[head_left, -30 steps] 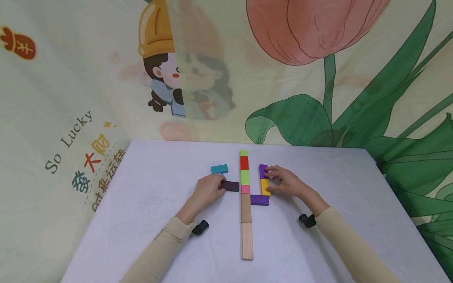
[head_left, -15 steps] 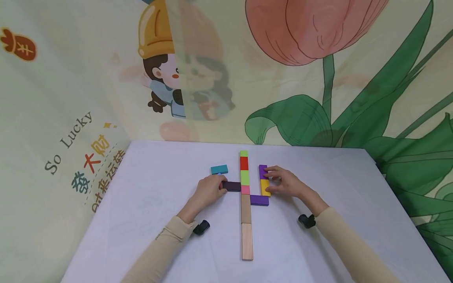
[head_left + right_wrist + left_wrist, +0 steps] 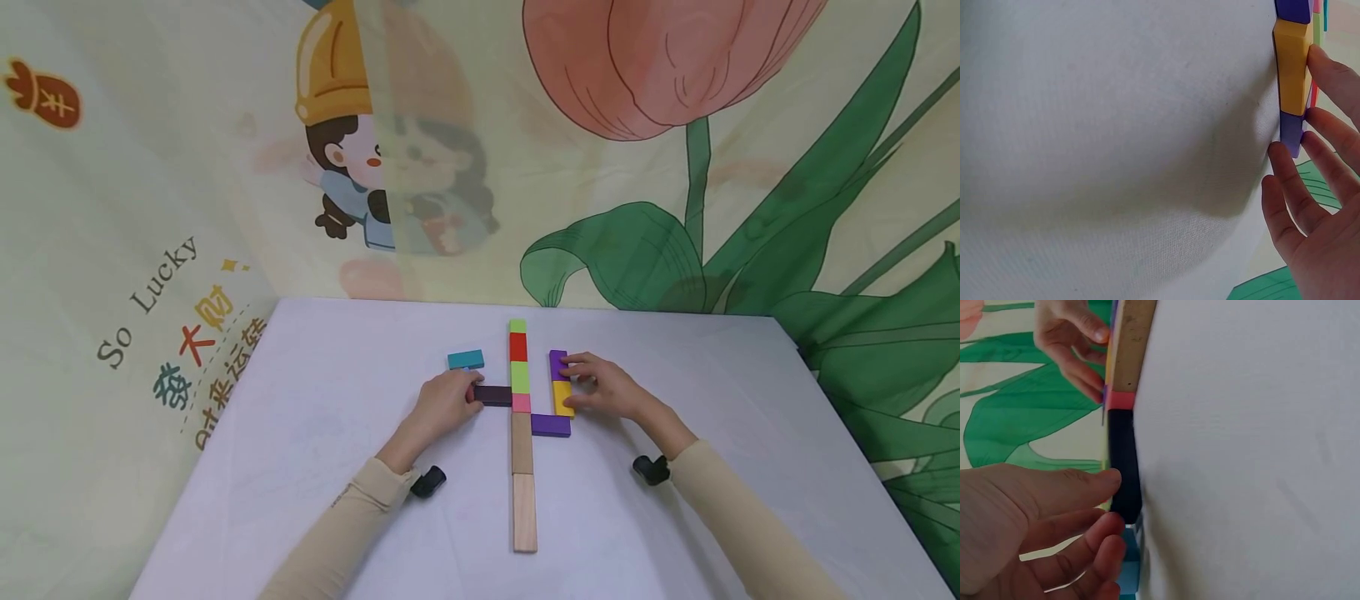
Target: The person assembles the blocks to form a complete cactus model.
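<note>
In the head view my left hand (image 3: pixel 448 402) pinches the outer end of a black block (image 3: pixel 495 396) between thumb and fingers. The block lies flat, its inner end against the left side of a column of blocks (image 3: pixel 521 377) near the pink piece. My right hand (image 3: pixel 611 385) rests its fingertips, spread and fairly straight, on a purple block (image 3: pixel 557 362) and a yellow block (image 3: pixel 562 397), which lie end to end right of the column. Another purple block (image 3: pixel 551 426) lies crosswise below the yellow one, touching the column. The right wrist view shows the yellow block (image 3: pixel 1291 65) beside the thumb.
A teal block (image 3: pixel 466 359) lies just beyond my left hand; a light blue block (image 3: pixel 1129 575) shows partly behind its fingers in the left wrist view. Two bare wooden blocks (image 3: pixel 524 512) form the column's near end. Everything lies on a white-covered table (image 3: pixel 337 367) before a printed backdrop.
My left hand has slid the black block slightly right, closing the small gap between it and the column. The right hand and the blocks beside it show no visible movement.
</note>
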A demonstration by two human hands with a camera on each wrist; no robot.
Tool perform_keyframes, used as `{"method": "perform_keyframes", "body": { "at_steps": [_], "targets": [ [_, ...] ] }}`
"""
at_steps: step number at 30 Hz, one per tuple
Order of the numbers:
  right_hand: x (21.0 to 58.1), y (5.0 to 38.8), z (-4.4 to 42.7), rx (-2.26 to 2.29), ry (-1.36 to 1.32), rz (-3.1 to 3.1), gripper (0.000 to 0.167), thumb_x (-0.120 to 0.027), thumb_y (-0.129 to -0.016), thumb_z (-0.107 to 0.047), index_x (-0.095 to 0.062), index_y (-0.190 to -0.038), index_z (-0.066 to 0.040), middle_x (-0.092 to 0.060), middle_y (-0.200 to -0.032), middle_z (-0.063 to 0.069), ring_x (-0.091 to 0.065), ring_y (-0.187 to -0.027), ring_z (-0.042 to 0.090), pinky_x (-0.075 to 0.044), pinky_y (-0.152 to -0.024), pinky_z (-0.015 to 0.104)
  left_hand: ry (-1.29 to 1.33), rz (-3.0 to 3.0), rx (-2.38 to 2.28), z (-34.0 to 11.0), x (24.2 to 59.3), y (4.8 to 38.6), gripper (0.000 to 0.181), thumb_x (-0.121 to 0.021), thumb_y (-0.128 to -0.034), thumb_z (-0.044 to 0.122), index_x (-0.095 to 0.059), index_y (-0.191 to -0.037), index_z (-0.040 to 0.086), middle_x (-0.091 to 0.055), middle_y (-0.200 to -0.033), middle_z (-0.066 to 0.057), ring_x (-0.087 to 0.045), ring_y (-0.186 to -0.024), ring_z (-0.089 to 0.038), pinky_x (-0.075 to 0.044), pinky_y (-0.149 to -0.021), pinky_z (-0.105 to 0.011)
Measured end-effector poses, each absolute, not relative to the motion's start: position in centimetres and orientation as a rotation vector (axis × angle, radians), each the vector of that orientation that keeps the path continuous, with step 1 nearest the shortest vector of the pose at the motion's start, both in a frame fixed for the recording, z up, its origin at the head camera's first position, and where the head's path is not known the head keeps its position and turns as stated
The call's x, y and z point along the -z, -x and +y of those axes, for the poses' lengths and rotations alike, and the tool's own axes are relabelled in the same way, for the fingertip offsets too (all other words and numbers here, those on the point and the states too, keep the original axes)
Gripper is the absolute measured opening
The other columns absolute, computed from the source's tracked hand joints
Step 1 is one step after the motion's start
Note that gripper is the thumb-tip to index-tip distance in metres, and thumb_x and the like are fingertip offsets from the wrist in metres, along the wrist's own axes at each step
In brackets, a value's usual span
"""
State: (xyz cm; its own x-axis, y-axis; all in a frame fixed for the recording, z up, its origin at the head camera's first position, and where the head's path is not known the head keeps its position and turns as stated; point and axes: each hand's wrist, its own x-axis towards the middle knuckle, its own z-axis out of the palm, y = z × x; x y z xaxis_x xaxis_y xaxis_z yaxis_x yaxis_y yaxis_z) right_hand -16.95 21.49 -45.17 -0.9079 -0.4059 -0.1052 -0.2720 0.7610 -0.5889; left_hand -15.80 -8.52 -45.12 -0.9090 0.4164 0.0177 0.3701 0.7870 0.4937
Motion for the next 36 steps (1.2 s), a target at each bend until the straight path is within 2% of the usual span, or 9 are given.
{"method": "perform_keyframes", "body": {
  "at_steps": [4, 9, 14, 19, 23, 29, 36],
  "targets": [
    [45.1, 16.9, 21.4, 0.864, 0.509, 2.73, 0.053, -0.083, -0.08, -0.024, -0.067, -0.126, -0.003, -0.051, -0.142, 0.016, -0.053, -0.122, 0.037, -0.047, -0.1, 0.048, -0.534, 2.943, -0.824, -9.2, 44.6, 16.4, 0.034, -0.077, -0.0842, 0.018, -0.07, -0.115, 0.004, -0.056, -0.073, 0.004, -0.052, -0.067, -0.012, -0.043, -0.056, -0.026],
    [45.1, 16.8, 21.3, 0.866, 0.49, 2.735, 0.052, -0.083, -0.08, -0.022, -0.067, -0.125, -0.002, -0.051, -0.142, 0.017, -0.044, -0.133, 0.04, -0.043, -0.103, 0.051, -0.314, 3.035, -0.68, -10.2, 44.2, 17.1, 0.04, -0.078, -0.0841, 0.028, -0.069, -0.11, -0.001, -0.061, -0.085, -0.01, -0.058, -0.073, -0.021, -0.051, -0.059, -0.035],
    [45.1, 16.8, 21.4, 0.87, 0.486, 2.738, 0.052, -0.084, -0.08, -0.022, -0.068, -0.125, -0.003, -0.051, -0.142, 0.017, -0.045, -0.131, 0.04, -0.044, -0.102, 0.051, -0.252, 3.011, -0.649, -10.6, 44.6, 17.2, 0.043, -0.077, -0.0839, 0.035, -0.07, -0.105, -0.003, -0.06, -0.085, -0.012, -0.057, -0.072, -0.022, -0.049, -0.056, -0.035],
    [45.2, 16.9, 21.3, 0.868, 0.478, 2.735, 0.052, -0.083, -0.08, -0.023, -0.067, -0.125, -0.003, -0.051, -0.142, 0.017, -0.044, -0.132, 0.041, -0.043, -0.103, 0.052, -0.236, 3.076, -0.755, -10.7, 44.8, 17.8, 0.043, -0.077, -0.0848, 0.032, -0.069, -0.115, 0.003, -0.063, -0.102, -0.016, -0.062, -0.088, -0.029, -0.054, -0.064, -0.04],
    [45.3, 16.9, 21.3, 0.872, 0.467, 2.734, 0.051, -0.084, -0.08, -0.022, -0.068, -0.124, -0.002, -0.051, -0.142, 0.016, -0.043, -0.134, 0.04, -0.043, -0.104, 0.052, -0.306, 3.06, -0.794, -10.0, 44.5, 18.8, 0.047, -0.076, -0.0857, 0.034, -0.066, -0.123, 0.006, -0.063, -0.115, -0.016, -0.06, -0.099, -0.03, -0.054, -0.073, -0.043],
    [45.3, 16.9, 21.3, 0.888, 0.459, 2.724, 0.051, -0.084, -0.08, -0.022, -0.068, -0.124, -0.003, -0.051, -0.142, 0.016, -0.041, -0.135, 0.04, -0.041, -0.104, 0.052, -0.322, 3.013, -0.67, -8.5, 44.5, 20.1, 0.048, -0.076, -0.0858, 0.034, -0.068, -0.12, 0.002, -0.064, -0.107, -0.017, -0.056, -0.093, -0.029, -0.051, -0.073, -0.038],
    [45.2, 16.9, 21.3, 0.887, 0.472, 2.725, 0.051, -0.084, -0.08, -0.022, -0.068, -0.124, -0.003, -0.051, -0.142, 0.016, -0.042, -0.134, 0.041, -0.042, -0.104, 0.052, -0.322, 3.063, -0.53, -8.0, 44.6, 21.2, 0.028, -0.078, -0.0823, 0.029, -0.075, -0.093, 0.003, -0.063, -0.085, -0.012, -0.055, -0.081, -0.027, -0.046, -0.072, -0.039]
  ]
}}
